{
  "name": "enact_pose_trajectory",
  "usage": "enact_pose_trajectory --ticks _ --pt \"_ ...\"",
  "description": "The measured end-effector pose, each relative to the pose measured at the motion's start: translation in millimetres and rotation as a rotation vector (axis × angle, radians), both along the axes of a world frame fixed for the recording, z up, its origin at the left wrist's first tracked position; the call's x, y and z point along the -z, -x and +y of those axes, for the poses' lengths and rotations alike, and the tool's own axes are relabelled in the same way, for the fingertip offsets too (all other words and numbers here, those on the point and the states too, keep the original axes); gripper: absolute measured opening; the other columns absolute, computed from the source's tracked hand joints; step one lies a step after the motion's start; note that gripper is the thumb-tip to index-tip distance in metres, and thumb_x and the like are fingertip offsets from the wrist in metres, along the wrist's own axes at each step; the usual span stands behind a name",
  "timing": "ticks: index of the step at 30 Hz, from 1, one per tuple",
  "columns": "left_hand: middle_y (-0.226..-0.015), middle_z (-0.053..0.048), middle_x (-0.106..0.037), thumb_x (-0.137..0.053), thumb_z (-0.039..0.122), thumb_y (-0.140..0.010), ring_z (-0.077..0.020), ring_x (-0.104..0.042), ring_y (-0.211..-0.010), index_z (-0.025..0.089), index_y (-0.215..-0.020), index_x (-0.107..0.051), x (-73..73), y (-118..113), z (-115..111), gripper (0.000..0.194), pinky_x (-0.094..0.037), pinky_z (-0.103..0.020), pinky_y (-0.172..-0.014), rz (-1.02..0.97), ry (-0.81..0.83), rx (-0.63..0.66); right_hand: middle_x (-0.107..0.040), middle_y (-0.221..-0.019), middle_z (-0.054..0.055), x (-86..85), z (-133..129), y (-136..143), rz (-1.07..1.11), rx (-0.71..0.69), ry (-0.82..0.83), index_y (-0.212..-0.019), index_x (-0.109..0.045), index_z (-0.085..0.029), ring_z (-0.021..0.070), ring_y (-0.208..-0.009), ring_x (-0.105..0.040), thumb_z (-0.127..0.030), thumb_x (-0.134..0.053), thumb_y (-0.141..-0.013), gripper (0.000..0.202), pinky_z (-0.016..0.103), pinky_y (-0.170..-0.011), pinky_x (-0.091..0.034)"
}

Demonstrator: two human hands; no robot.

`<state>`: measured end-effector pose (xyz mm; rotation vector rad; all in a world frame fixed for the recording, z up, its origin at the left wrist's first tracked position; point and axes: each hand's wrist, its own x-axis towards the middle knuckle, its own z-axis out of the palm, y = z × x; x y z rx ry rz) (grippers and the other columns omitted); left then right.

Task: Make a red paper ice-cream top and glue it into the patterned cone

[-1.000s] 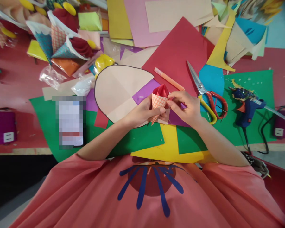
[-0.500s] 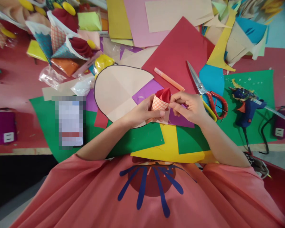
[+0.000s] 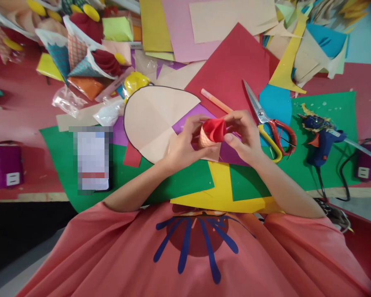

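Between my two hands is a small patterned paper cone (image 3: 206, 140) with folded red paper (image 3: 215, 129) at its top. My left hand (image 3: 185, 145) wraps round the cone from the left, thumb below it. From the right, my right hand (image 3: 245, 136) pinches the edge of the red paper between thumb and fingers. Beneath and left of the hands lies a beige round sheet (image 3: 151, 119) with a dark outline and a wedge cut out. An orange marker (image 3: 215, 100) lies just beyond my right hand, partly hidden by it.
Open-bladed scissors (image 3: 266, 117) lie right of my right hand, and a blue glue gun (image 3: 320, 146) with a cord is farther right. A phone (image 3: 93, 159) rests at the left. Finished cones (image 3: 77, 45), packets and coloured sheets (image 3: 231, 62) cover the back.
The cone's red top has tilted toward me and to the right. My right hand has moved up around the red paper's right side, and my left fingers have risen behind the cone.
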<state>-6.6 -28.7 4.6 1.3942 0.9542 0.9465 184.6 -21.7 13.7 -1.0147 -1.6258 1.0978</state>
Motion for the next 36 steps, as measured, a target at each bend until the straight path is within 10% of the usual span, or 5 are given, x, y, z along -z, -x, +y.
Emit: enact_pose_trajectory --ticks 8,36 --pt "-0.129 -0.008 -0.06 -0.07 0.03 -0.082 -0.0207 -0.062 -0.12 0.028 -0.128 -0.037 22.1 6.1 3.3 0.056 -0.056 -0.036 -0.095 0.151 -0.514 -0.054 -0.063 -0.126 0.007 -0.3 1.1 -4.8 -0.134 -0.095 -0.367 -0.128 -0.053 -0.028 0.0251 -0.119 -0.06 -0.048 -0.054 -0.089 0.044 0.042 -0.089 -0.058" --pt "-0.126 -0.003 -0.065 -0.07 0.029 -0.083 -0.0174 -0.064 -0.116 0.028 -0.13 -0.044 11.2 10.1 9.9 0.053 -0.056 -0.033 -0.096 0.354 -0.63 -0.076 -0.068 -0.12 0.007 2.5 3.8 -1.6 -0.2 -0.048 -0.448 -0.127 -0.054 -0.026 0.0236 -0.114 -0.065 -0.035 -0.057 -0.091 0.038 0.043 -0.092 -0.058"
